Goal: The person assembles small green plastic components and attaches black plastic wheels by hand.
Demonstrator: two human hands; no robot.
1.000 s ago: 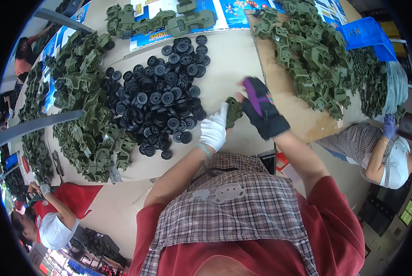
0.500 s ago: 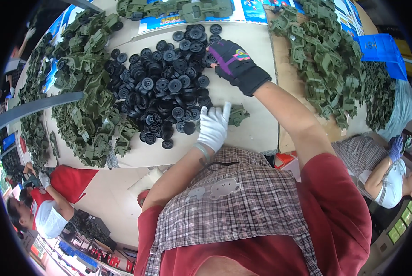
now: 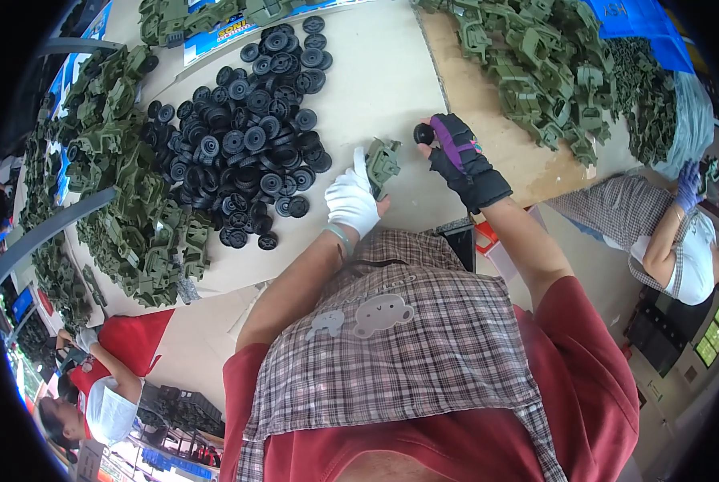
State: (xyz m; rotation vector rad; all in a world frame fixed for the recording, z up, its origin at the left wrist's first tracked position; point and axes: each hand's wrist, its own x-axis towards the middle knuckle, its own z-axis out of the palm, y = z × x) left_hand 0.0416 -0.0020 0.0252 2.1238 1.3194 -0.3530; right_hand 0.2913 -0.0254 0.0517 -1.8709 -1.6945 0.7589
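Observation:
My left hand (image 3: 350, 201), in a white glove, is closed round the near side of a green plastic toy vehicle part (image 3: 384, 163), its index finger lying along the part. To its right, my right hand (image 3: 465, 167) wears a black and purple glove with bare fingertips. Thumb and fingers pinch a small black toy wheel (image 3: 423, 134), which is apart from the green part. Left of both hands lies a large heap of black wheels (image 3: 247, 140) on the pale tabletop (image 3: 367, 72).
Piles of green parts lie at the left (image 3: 126, 185) and far right (image 3: 528, 72). A grey curved bar (image 3: 54, 229) crosses the left side. A blue sheet (image 3: 644, 32) and clear plastic bag (image 3: 684, 128) hang at right. Co-workers sit at the right (image 3: 680, 249) and lower left (image 3: 110, 406).
My right hand has come back from the wheel heap toward me with a wheel. My left hand has taken hold of the green part and raised it. The view has shifted right.

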